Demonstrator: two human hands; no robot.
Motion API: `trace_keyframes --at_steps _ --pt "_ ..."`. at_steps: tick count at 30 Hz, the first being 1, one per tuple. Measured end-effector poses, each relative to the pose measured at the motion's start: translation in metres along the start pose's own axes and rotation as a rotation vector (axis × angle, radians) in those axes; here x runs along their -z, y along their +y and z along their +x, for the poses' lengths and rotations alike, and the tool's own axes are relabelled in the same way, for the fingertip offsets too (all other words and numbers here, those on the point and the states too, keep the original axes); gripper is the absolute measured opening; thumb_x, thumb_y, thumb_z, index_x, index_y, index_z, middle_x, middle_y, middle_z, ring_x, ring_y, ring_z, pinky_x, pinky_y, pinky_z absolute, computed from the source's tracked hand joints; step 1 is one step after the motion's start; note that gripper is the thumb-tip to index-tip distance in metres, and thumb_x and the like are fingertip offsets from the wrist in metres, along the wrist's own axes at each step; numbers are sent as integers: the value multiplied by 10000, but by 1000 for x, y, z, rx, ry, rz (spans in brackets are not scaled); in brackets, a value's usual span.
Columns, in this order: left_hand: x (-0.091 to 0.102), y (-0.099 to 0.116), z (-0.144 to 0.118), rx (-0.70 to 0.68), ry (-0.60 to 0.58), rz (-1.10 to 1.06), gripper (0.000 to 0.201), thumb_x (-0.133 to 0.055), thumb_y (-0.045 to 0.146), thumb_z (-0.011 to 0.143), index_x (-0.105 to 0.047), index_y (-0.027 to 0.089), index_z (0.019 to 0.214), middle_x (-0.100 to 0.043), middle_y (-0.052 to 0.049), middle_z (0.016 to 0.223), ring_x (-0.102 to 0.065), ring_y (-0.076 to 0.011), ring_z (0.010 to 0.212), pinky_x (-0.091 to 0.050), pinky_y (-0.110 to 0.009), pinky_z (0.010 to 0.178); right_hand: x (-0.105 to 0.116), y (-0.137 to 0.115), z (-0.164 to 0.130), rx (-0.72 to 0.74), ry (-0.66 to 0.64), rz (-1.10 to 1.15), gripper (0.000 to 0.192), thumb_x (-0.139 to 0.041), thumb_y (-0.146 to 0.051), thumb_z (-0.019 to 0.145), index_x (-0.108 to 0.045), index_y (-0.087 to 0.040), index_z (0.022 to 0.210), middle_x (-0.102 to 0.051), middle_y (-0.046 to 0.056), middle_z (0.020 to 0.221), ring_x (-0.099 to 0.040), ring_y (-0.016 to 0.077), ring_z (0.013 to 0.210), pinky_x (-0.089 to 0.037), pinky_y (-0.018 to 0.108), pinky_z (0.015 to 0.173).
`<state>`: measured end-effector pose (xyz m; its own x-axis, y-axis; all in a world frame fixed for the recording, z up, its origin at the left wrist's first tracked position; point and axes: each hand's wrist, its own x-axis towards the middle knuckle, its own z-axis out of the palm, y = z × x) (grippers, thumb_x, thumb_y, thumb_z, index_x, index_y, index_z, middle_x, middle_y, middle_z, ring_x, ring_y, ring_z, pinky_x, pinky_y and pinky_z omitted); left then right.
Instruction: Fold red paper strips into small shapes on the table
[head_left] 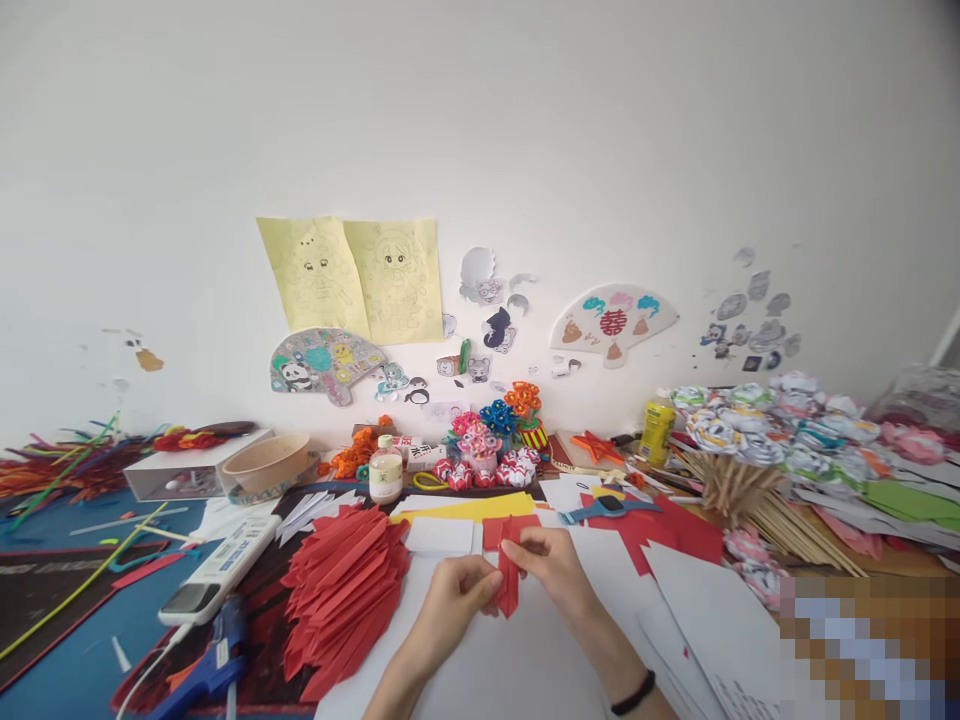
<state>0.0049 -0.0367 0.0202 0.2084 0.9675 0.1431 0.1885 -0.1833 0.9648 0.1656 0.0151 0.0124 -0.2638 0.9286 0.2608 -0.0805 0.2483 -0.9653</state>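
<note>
Both hands pinch a narrow folded strip of red paper, held upright over white sheets. My left hand grips its lower left edge between thumb and fingers. My right hand holds its upper right side and wears a dark wristband. Left of my hands lies a large pile of folded red paper pieces, pointed at their ends. Just beyond the hands sit a small stack of white paper and yellow paper.
A blue glue gun and a white power strip with its cable lie on the left. A bottle and pipe-cleaner flowers stand at the back. Paper flowers on sticks and a smartwatch are on the right.
</note>
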Motion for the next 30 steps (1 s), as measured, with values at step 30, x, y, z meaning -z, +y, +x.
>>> trace_keyframes --at_steps 30 --pt "-15 -6 -1 -19 344 -67 285 -599 412 808 -655 136 856 -706 -69 754 -665 -189 622 -444 -225 496 -25 4 -8 -19 430 294 368 -715 -391 720 -496 -170 524 -430 -35 527 -385 129 570 -333 252 555"
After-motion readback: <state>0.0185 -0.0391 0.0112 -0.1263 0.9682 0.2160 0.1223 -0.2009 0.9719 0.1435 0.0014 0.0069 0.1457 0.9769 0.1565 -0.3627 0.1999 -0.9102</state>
